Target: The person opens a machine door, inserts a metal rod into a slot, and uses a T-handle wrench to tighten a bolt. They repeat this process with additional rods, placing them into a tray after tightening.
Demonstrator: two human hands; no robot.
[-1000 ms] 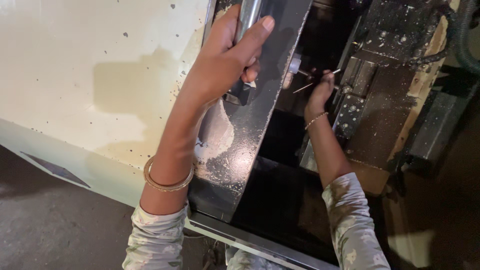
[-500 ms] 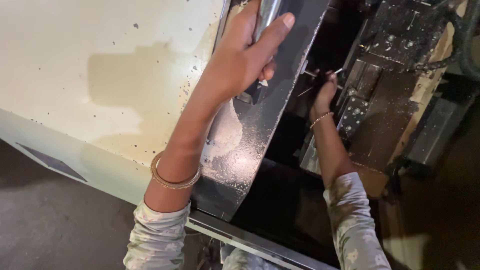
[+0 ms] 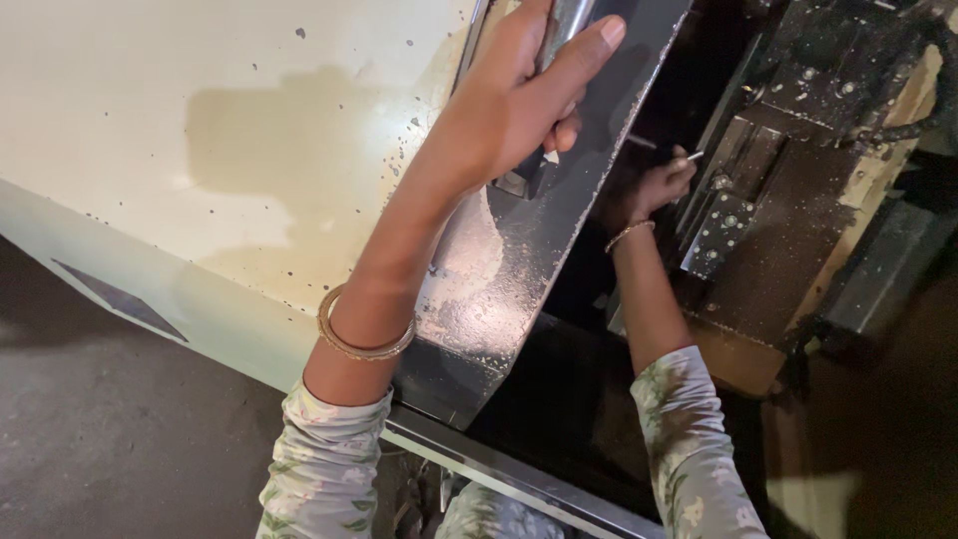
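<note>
Hands at a machine's sliding door [image 3: 519, 250], centre frame. Left hand [image 3: 514, 110] wrapped tight around the door's metal handle [image 3: 564, 20], top centre. Right hand [image 3: 649, 185] reaches into the dark interior, apparently pinching a thin metal rod [image 3: 691, 157] beside the grey tool block [image 3: 738, 200].

Cream machine panel [image 3: 200, 130] from nine to twelve o'clock, speckled with dark spots, lit warmly, one soft shadow across it; grey concrete floor [image 3: 110, 439] at seven o'clock, dim and stained; dark machine interior [image 3: 559, 419] at centre; grimy metal block with bolts [image 3: 788, 180] at two o'clock; deep shadow at four o'clock.
</note>
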